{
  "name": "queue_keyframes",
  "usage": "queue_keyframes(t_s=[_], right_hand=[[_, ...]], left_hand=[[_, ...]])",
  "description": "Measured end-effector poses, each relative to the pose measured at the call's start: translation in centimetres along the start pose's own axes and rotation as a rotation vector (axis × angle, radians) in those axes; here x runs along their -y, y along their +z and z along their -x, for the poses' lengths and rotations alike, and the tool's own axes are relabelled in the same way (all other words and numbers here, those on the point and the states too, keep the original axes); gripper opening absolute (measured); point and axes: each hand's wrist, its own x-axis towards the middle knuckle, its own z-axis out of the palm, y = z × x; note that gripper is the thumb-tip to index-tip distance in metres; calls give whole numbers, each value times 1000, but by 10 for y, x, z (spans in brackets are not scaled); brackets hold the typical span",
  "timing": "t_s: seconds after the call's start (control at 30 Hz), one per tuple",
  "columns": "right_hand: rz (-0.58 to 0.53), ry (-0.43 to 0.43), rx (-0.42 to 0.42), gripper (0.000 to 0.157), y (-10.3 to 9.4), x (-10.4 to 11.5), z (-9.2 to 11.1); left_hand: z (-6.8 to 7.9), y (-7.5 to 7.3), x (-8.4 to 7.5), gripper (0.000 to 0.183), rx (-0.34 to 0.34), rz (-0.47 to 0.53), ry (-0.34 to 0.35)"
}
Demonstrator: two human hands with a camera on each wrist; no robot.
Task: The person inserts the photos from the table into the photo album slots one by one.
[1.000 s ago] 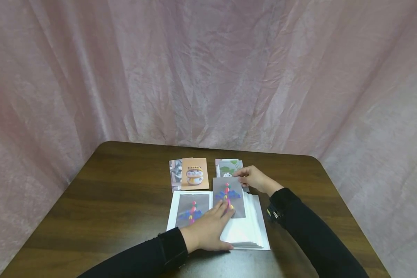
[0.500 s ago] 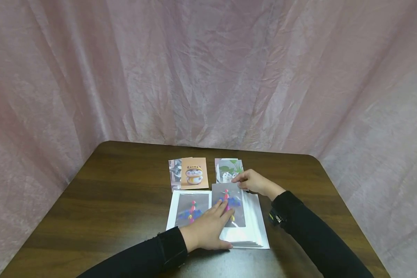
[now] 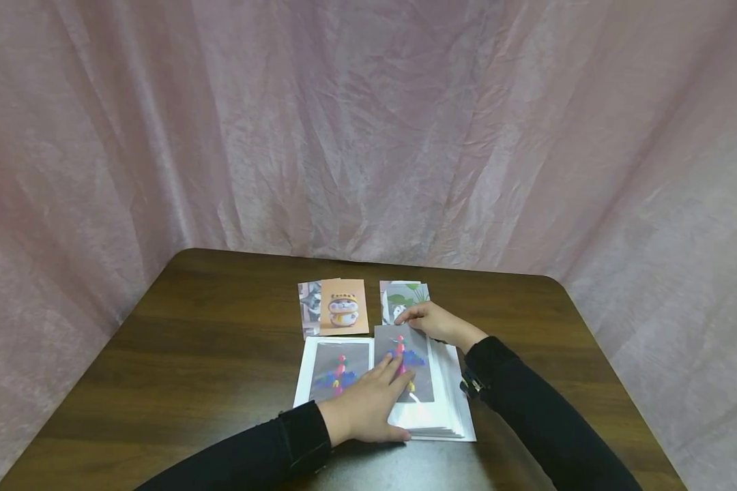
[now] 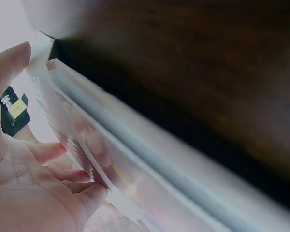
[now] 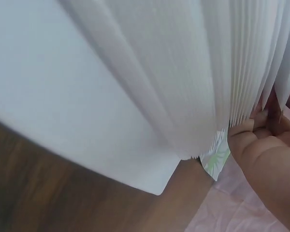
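An open photo album [image 3: 448, 392] with white pages lies on the table. Its left page holds a grey photo [image 3: 322, 358] of a pink and blue figure behind a shiny sleeve. A matching grey photo card [image 3: 424, 382] lies on the right page, its top edge sticking out slightly past the album. My left hand [image 3: 368, 402] rests across the album with fingers spread, fingertips on the card's left side. At the card's top edge my right hand [image 3: 436, 322] pinches it with curled fingers. In the right wrist view, the right hand's fingers [image 5: 261, 133] are partly hidden behind fanned pages [image 5: 241, 63].
Beyond the album lie two groups of cards: an orange card [image 3: 347, 310] over a cat picture [image 3: 309, 303] on the left, and a green-leaf card [image 3: 405, 296] over others on the right. A pink curtain [image 3: 368, 136] hangs behind the brown table [image 3: 221, 327].
The grey card has slid down toward me over the right page. My right hand followed it down, then shifted left along its top edge. My left hand stays put.
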Motion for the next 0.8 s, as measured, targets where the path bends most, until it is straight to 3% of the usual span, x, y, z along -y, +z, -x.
queue_keyframes(t_s=[0.33,0.8], right_hand=[[-60,-19,38,25,1,2,3],[-55,-49,121,23,1,-1,2]], left_hand=[[2,-2,0,101,1,16,6],[0,-1,0,101,8,28,-12]])
